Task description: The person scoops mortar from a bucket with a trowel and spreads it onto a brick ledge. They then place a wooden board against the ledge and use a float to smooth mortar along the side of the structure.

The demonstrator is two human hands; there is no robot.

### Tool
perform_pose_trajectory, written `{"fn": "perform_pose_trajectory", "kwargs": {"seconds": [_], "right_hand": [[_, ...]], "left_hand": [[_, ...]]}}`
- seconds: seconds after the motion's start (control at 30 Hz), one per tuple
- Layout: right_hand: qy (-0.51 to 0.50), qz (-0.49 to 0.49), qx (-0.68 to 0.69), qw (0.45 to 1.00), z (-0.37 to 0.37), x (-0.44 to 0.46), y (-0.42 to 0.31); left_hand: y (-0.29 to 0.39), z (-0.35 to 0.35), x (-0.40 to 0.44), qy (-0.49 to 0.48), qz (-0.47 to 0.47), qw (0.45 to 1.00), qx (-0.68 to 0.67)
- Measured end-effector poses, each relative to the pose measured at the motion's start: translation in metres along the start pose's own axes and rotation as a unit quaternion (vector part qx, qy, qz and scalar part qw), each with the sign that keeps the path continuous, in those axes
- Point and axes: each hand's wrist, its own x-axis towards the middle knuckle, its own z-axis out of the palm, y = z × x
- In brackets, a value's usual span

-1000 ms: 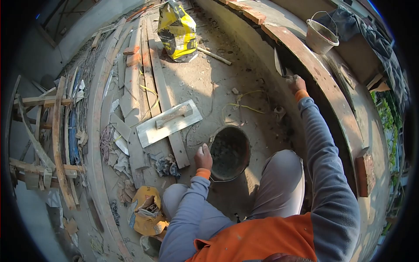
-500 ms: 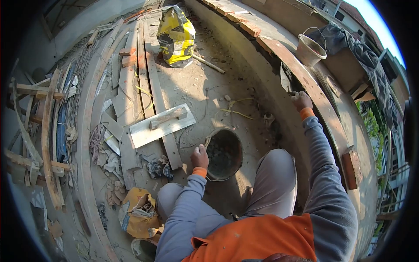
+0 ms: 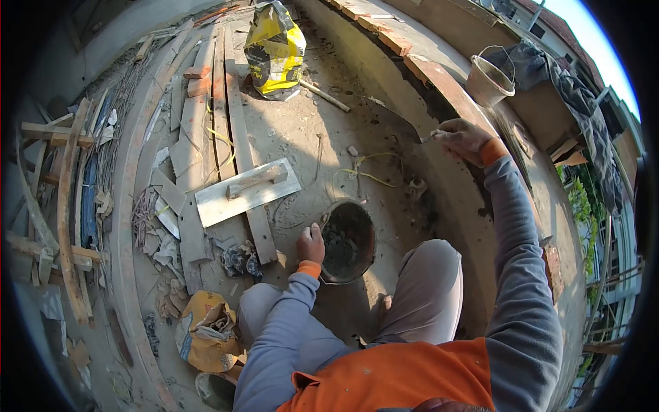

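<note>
My right hand (image 3: 465, 142) is closed around the handle of a trowel (image 3: 399, 120), its blade pointing to the upper left in front of the low wall (image 3: 371, 65). My left hand (image 3: 310, 244) is closed at the left rim of a dark bucket (image 3: 368, 242), which stands on the floor by my knees. Wet grey mortar (image 3: 338, 248) lies inside the bucket. Left of it, a wooden float (image 3: 248, 192) with a raised handle rests across planks.
A yellow and black bag (image 3: 276, 55) stands ahead, with a stick beside it. Another bucket (image 3: 489, 81) sits on the ledge at right. A torn paper bag (image 3: 209, 326) is near my left knee. Long planks (image 3: 225, 103) and scrap wood (image 3: 72, 206) cover the left side.
My right hand has drawn the trowel back from the wall's top edge, and its blade now points to the upper left. My left hand stays at the bucket rim.
</note>
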Motion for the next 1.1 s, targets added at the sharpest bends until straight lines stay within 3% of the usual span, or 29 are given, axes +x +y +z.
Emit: {"fn": "perform_pose_trajectory", "kwargs": {"seconds": [0.03, 0.07, 0.1, 0.13, 0.17, 0.3, 0.37, 0.4, 0.43, 0.5, 0.63, 0.7, 0.8, 0.87, 0.9, 0.97, 1.03, 1.1], "right_hand": [[-0.001, 0.029, 0.011, 1.000, -0.009, 0.019, 0.011], [0.067, 0.111, -0.045, 0.991, -0.018, 0.043, 0.025], [0.063, 0.110, -0.040, 0.991, -0.028, 0.057, 0.049], [0.135, 0.106, -0.076, 0.982, -0.038, 0.069, 0.077], [0.208, 0.100, -0.113, 0.966, -0.043, 0.079, 0.089], [0.252, 0.015, -0.245, 0.936, -0.014, 0.048, 0.122], [0.329, -0.062, -0.289, 0.897, 0.013, 0.042, 0.152], [0.269, 0.010, -0.105, 0.957, 0.032, 0.032, 0.149], [0.196, 0.079, 0.087, 0.974, 0.054, 0.024, 0.140], [0.103, 0.127, 0.152, 0.975, 0.084, 0.023, 0.148], [0.190, 0.169, 0.132, 0.958, 0.111, 0.073, 0.167], [0.329, -0.019, 0.133, 0.935, 0.118, 0.106, 0.180], [0.301, 0.057, 0.156, 0.939, 0.109, 0.129, 0.153], [0.425, 0.044, 0.026, 0.904, 0.108, 0.178, 0.190], [0.424, 0.043, 0.026, 0.904, 0.101, 0.183, 0.195], [0.440, 0.065, 0.105, 0.889, 0.091, 0.188, 0.205], [0.448, 0.066, 0.135, 0.881, 0.090, 0.155, 0.180], [0.425, 0.107, 0.253, 0.862, 0.090, 0.118, 0.153]], "left_hand": [[-0.001, -0.001, -0.001, 0.000, -0.003, 1.000, 0.008], [0.000, -0.001, -0.002, 0.004, 0.001, 1.000, 0.000], [0.001, 0.000, -0.003, 0.010, 0.006, 1.000, -0.009], [0.005, -0.001, -0.004, 0.022, 0.011, 1.000, -0.003], [0.004, -0.002, -0.001, 0.028, 0.014, 1.000, 0.003], [0.007, 0.005, -0.003, 0.004, 0.014, 1.000, 0.006], [0.008, 0.007, -0.002, -0.012, -0.004, 1.000, 0.003], [0.009, 0.007, -0.002, -0.015, 0.001, 1.000, 0.007], [0.010, 0.007, -0.002, -0.012, 0.000, 1.000, -0.003], [0.008, 0.003, 0.000, -0.011, 0.006, 1.000, -0.004], [0.003, 0.002, 0.000, 0.002, -0.002, 0.999, 0.035], [0.000, 0.001, -0.001, -0.003, -0.006, 0.999, 0.041], [0.003, -0.001, -0.001, 0.013, 0.004, 0.998, 0.057], [0.000, -0.003, 0.000, 0.017, -0.002, 0.998, 0.060], [0.000, -0.003, 0.000, 0.018, -0.007, 0.998, 0.062], [0.001, -0.002, -0.001, 0.021, -0.004, 0.998, 0.061], [0.003, -0.002, -0.003, 0.022, -0.002, 0.998, 0.057], [0.005, -0.003, -0.005, 0.008, 0.005, 0.998, 0.055]]}}
